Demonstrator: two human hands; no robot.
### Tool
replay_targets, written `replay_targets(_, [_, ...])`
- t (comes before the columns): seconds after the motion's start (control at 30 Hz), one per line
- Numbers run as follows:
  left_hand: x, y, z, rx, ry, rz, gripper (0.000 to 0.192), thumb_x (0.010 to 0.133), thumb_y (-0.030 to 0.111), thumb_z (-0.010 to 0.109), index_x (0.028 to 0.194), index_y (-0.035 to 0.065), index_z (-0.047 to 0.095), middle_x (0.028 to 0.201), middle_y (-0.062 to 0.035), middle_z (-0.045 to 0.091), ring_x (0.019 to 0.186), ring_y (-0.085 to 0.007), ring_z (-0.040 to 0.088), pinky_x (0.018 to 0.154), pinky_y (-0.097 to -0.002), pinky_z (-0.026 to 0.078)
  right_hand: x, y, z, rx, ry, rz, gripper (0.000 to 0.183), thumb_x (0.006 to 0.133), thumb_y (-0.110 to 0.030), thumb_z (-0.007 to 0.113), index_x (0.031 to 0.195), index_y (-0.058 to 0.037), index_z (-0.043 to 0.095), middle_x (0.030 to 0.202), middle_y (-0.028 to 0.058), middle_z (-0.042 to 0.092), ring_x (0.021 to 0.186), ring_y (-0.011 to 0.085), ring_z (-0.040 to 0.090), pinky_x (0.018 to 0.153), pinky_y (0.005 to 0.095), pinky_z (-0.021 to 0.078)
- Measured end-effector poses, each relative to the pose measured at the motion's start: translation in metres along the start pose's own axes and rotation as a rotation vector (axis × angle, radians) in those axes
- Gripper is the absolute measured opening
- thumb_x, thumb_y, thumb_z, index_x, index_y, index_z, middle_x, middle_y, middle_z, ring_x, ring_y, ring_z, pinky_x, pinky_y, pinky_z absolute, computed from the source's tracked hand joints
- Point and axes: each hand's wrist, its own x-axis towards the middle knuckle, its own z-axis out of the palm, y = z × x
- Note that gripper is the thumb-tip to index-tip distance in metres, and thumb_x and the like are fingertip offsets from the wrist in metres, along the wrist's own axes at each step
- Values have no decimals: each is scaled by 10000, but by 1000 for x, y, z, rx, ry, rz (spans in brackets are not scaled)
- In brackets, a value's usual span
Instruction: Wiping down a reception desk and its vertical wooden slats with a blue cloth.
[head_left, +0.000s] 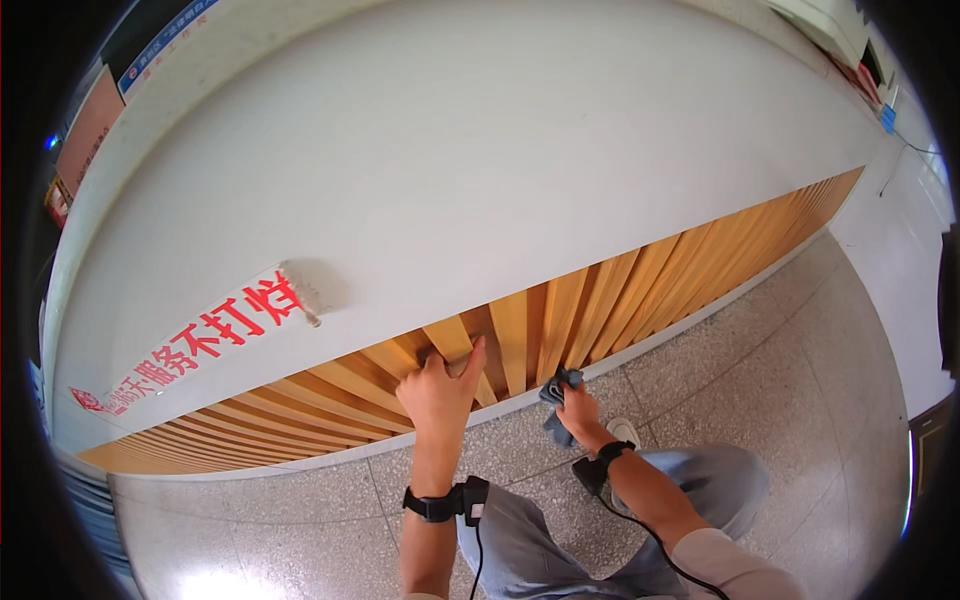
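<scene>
My left hand (441, 390) rests on the wooden slats (510, 337) along the lower front of a white counter (480, 165), its thumb and a finger apart around one slat. Lower right, my right hand (579, 409) grips a dark grey cloth (556, 394) near the slats' bottom edge; part of the cloth hangs down over the floor. Red lettering (217, 326) runs along the counter's white face at the left, and its right end is partly peeled into a crumpled flap (306, 292). Each wrist wears a black strap with a small box and cable.
Beneath the slats runs a pale base edge (330, 455), meeting a speckled stone floor (712, 375). My bent knees and a light shoe (622, 433) are close to it. Signs bearing writing stand at the upper left. A pale device (821, 26) sits at the upper right, with a thin cable nearby.
</scene>
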Motion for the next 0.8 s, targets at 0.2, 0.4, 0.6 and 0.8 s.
replay_targets(0.2, [9, 16, 0, -23, 38, -13, 467, 683, 400, 803, 512, 20, 592, 445, -121, 542, 408, -324, 577, 434, -387, 490, 26, 3, -30, -211, -219, -74, 476, 863, -280, 686, 1282, -87, 570, 1215, 249, 544, 986, 406, 642, 811, 503, 565])
replay_targets(0.4, [3, 9, 0, -16, 46, -30, 494, 679, 439, 788, 499, 25, 589, 437, -143, 538, 419, -344, 587, 436, -406, 495, 34, 2, -28, -212, -453, -26, 443, 913, -333, 639, 1220, -16, 594, 1230, 237, 554, 1109, 405, 584, 914, 508, 524])
replay_targets(0.6, [3, 13, 2, -28, 98, -10, 488, 640, 424, 812, 493, 27, 569, 436, -132, 534, 406, -340, 571, 427, -409, 493, 33, 4, -33, -162, -411, -68, 465, 869, -315, 666, 1196, 13, 623, 1188, 274, 590, 1070, 415, 606, 906, 503, 524])
replay_targets(0.8, [3, 13, 8, -6, 123, -25, 443, 653, 373, 815, 520, 9, 600, 443, -113, 541, 420, -325, 586, 444, -382, 505, 36, 8, -38, -130, -381, -159, 411, 852, -293, 680, 1107, 27, 652, 1120, 262, 624, 1034, 417, 624, 860, 494, 539])
